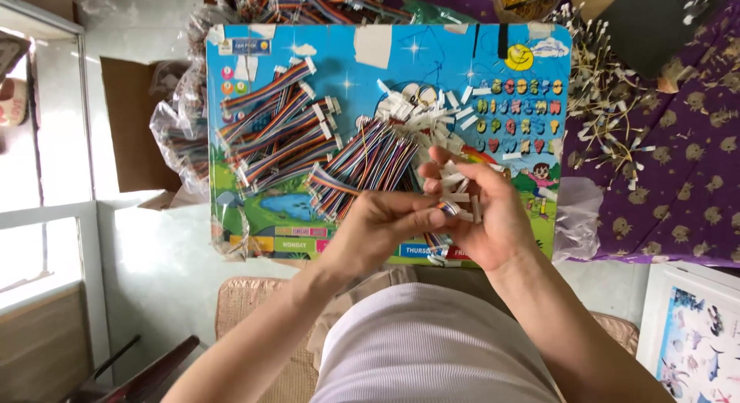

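Observation:
My left hand (378, 229) pinches the end of a multicoloured ribbon cable (445, 209) between thumb and fingers. My right hand (482, 218) cups several small white plastic connectors (456, 185) and meets the left hand at the cable end. Both hands hover over a colourful children's board (493, 64) lying on my lap. A loose bundle of ribbon cables (370, 160) lies on the board just beyond my hands. Finished cables with white connectors (277, 129) are stacked on the board's left side. A heap of white connectors (420, 110) sits at the board's centre.
Clear bags of cables (179, 129) lie left of the board beside a cardboard piece (131, 125). A purple patterned cloth (678, 164) at right carries scattered pale wires with connectors (609, 102). A picture board (694, 341) lies at lower right. A woven mat (247, 310) is under me.

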